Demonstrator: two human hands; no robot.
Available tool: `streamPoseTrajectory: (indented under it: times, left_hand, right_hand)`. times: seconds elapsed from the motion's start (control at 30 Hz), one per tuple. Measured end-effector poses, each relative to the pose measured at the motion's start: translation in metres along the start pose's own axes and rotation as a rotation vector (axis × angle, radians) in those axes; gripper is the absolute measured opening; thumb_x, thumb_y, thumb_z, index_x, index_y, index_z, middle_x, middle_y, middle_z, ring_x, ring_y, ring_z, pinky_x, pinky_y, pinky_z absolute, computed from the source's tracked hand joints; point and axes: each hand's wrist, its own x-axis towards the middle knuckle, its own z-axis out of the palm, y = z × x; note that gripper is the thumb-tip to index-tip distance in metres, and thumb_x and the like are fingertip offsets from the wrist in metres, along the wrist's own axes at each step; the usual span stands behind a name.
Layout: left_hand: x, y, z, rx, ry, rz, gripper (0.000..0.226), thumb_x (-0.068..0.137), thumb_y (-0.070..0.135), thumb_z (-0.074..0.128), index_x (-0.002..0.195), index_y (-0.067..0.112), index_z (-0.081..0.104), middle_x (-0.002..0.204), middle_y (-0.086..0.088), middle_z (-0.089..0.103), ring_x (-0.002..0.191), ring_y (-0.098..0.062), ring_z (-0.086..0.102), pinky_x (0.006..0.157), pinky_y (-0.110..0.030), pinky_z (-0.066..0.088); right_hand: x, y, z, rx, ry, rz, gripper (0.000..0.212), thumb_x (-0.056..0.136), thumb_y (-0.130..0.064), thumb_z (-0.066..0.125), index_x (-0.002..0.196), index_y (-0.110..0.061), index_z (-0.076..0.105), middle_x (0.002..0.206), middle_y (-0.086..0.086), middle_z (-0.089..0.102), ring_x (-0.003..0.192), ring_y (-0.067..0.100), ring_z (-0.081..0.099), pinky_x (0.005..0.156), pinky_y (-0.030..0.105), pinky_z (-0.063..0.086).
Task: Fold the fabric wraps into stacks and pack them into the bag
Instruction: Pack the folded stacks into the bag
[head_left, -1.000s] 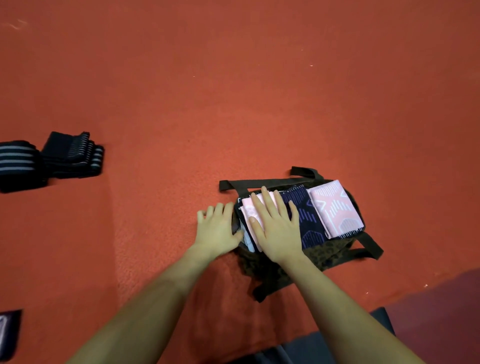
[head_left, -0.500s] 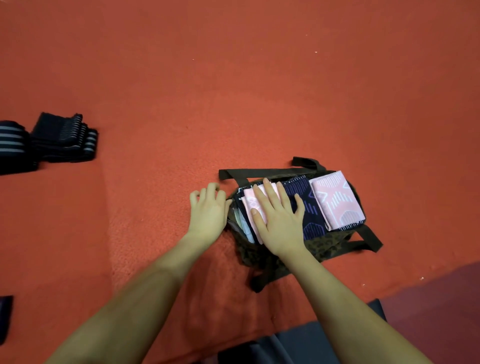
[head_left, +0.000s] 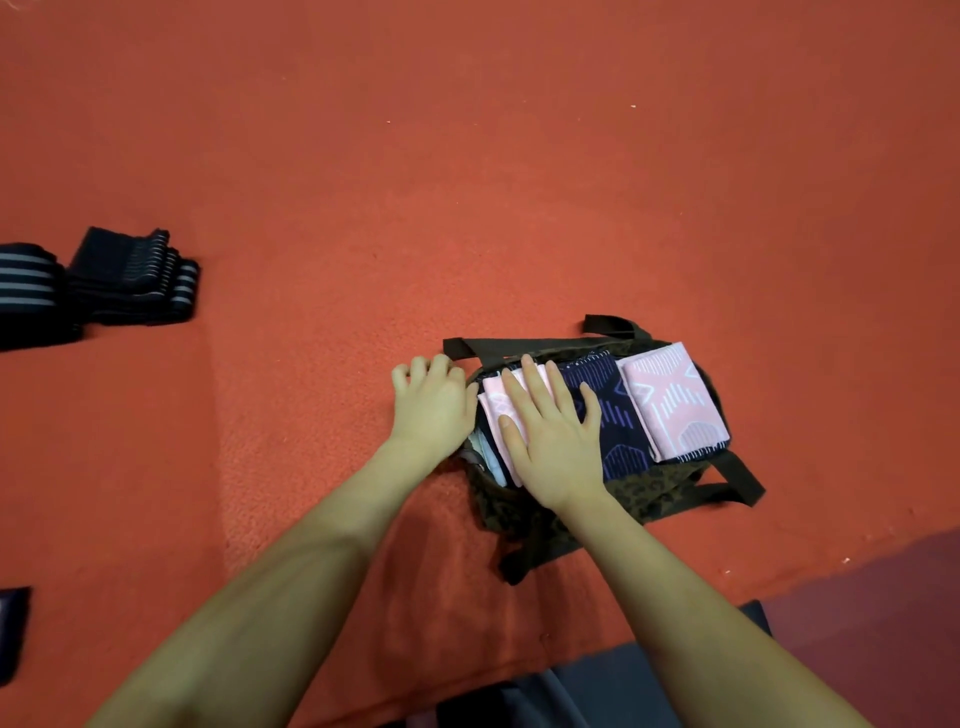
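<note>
A dark olive patterned bag (head_left: 649, 491) with dark straps lies open on the red carpet. Folded wraps sit side by side in it: a pink one (head_left: 675, 402) at the right, a navy one (head_left: 613, 400) in the middle, another pink one (head_left: 493, 402) at the left. My right hand (head_left: 550, 431) lies flat with straight fingers on the left pink and navy wraps. My left hand (head_left: 431, 402) rests beside the bag's left end, fingers slightly bent, touching its edge. Whether it grips the edge is hidden.
Two stacks of dark striped folded fabric (head_left: 130, 278) (head_left: 28, 296) lie on the carpet at the far left. A dark item (head_left: 10, 631) shows at the lower left edge. A darker floor strip (head_left: 893, 597) and dark clothing (head_left: 587, 691) are near me.
My left hand has shifted slightly up along the bag's left end. The right hand stays pressed flat on the wraps. The view has moved a little.
</note>
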Motion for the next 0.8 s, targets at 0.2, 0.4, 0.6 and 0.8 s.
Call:
streamPoseTrajectory:
  times: [0.2, 0.4, 0.6, 0.8]
  left_hand:
    - [-0.005, 0.001, -0.004, 0.045, 0.225, 0.032, 0.030, 0.085, 0.022, 0.049, 0.069, 0.002, 0.065, 0.096, -0.015, 0.060, 0.091, -0.038, 0.058, 0.080, -0.044, 0.031]
    - [-0.009, 0.011, -0.020, -0.038, 0.386, 0.088, 0.035, 0.086, 0.023, 0.043, 0.063, 0.004, 0.062, 0.108, -0.016, 0.060, 0.111, -0.032, 0.041, 0.087, -0.046, 0.027]
    - [-0.013, 0.009, -0.028, -0.039, 0.461, 0.122, 0.036, 0.089, 0.026, 0.044, 0.066, 0.006, 0.064, 0.104, -0.010, 0.062, 0.101, -0.030, 0.049, 0.084, -0.041, 0.026]
    - [-0.018, -0.001, -0.023, -0.083, 0.318, 0.215, 0.032, 0.087, 0.030, 0.047, 0.104, 0.008, 0.064, 0.109, -0.011, 0.061, 0.096, -0.029, 0.055, 0.079, -0.038, 0.039]
  right_hand:
    - [-0.001, -0.002, 0.000, 0.005, -0.010, 0.028, 0.058, 0.096, -0.045, 0.020, 0.148, -0.019, 0.031, 0.158, -0.002, 0.019, 0.145, 0.016, 0.013, 0.113, 0.039, -0.004]
    - [-0.001, -0.001, 0.000, 0.059, 0.003, 0.001, 0.061, 0.097, -0.043, 0.018, 0.148, -0.013, 0.029, 0.159, 0.007, 0.012, 0.146, 0.022, 0.009, 0.115, 0.035, -0.004]
    - [0.003, -0.002, 0.004, 0.103, 0.066, 0.022, 0.057, 0.097, -0.041, 0.028, 0.139, -0.006, 0.043, 0.153, 0.015, 0.030, 0.140, 0.030, 0.026, 0.113, 0.040, 0.013]
    - [0.001, -0.002, -0.001, 0.182, 0.257, 0.036, 0.039, 0.091, -0.040, 0.040, 0.114, -0.013, 0.055, 0.126, 0.013, 0.052, 0.114, 0.028, 0.041, 0.093, 0.041, 0.026]
